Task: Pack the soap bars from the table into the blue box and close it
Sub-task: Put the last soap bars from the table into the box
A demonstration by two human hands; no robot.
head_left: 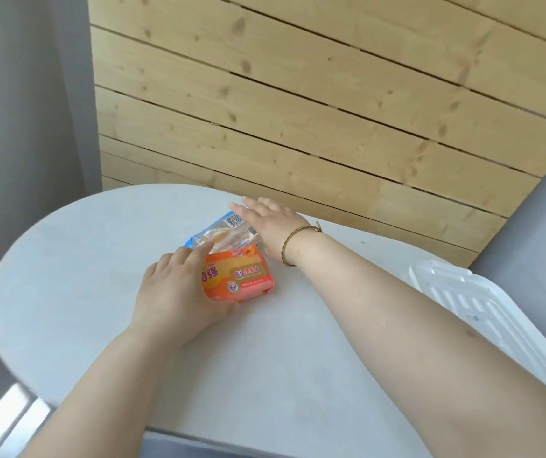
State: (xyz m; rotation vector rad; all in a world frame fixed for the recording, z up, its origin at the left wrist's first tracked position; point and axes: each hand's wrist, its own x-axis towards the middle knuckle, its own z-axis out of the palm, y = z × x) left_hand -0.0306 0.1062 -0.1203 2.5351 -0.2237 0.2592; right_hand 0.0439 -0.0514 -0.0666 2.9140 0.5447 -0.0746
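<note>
- The worktop is a pale grey slab with a rounded far end and a smooth matte face; behind it runs a wall of knotty pine planks.
- A white ribbed plastic lid or tray lies at the worktop's right edge, well apart from the soap. No blue box shows in this view, so I cannot tell where the bars are meant to go.
- The left hand cups the near-left side of an orange-wrapped soap bar, thumb under its near edge and fingers on its left side. It is in contact, but whether it has a firm hold I cannot tell.
- The right hand is spread flat and unclenched, palm down, over the far side of a soap pack in clear and blue film that lies touching the orange bar.
- Both wrappers are glossy; the orange bar is a rounded block, the other a flatter, crinkled packet.
- Risk, as I judge it: the slick film may slide under a flat palm and push the packet toward the far rim, and a one-sided cupping hold could let the orange bar twist free when it is lifted.
</note>
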